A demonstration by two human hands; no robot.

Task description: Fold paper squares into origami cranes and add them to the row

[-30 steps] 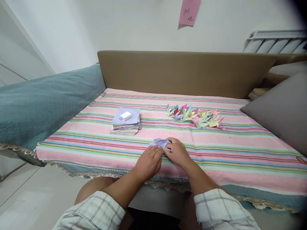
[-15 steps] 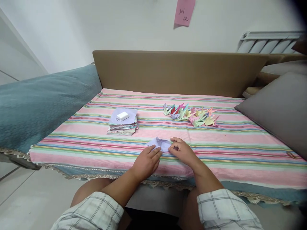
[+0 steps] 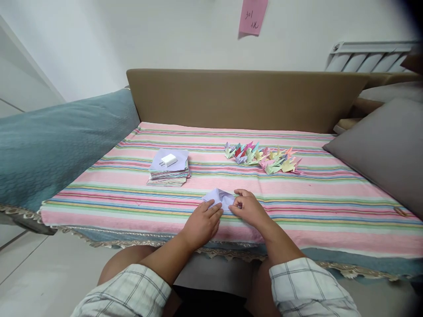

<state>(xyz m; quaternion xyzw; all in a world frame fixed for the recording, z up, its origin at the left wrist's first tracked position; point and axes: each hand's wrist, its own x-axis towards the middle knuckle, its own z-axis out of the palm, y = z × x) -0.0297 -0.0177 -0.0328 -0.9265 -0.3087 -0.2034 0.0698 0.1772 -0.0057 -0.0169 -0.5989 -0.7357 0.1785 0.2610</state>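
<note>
A partly folded piece of lavender origami paper (image 3: pixel 224 199) lies on the striped cloth in front of me, with a raised flap in its middle. My left hand (image 3: pixel 202 222) rests flat on its near left part, fingers stretched out. At the right edge, my right hand (image 3: pixel 248 207) pinches the paper between thumb and index finger. Several folded paper cranes (image 3: pixel 261 157) in mixed colours stand grouped beyond my right hand. Beyond my left hand is a stack of square paper sheets (image 3: pixel 169 171), with a white charger plug (image 3: pixel 168 160) on top.
The pink striped cloth (image 3: pixel 109 193) covers the sofa seat. A blue-covered armrest (image 3: pixel 72 132) bounds it at left, a brown backrest (image 3: pixel 244 99) behind, and a grey cushion (image 3: pixel 386 145) at right. A small brown object (image 3: pixel 400 211) lies near the cushion.
My right hand has shifted slightly left along the paper's right edge. The raised flap has changed shape a little. My left hand stays pressed in place.
</note>
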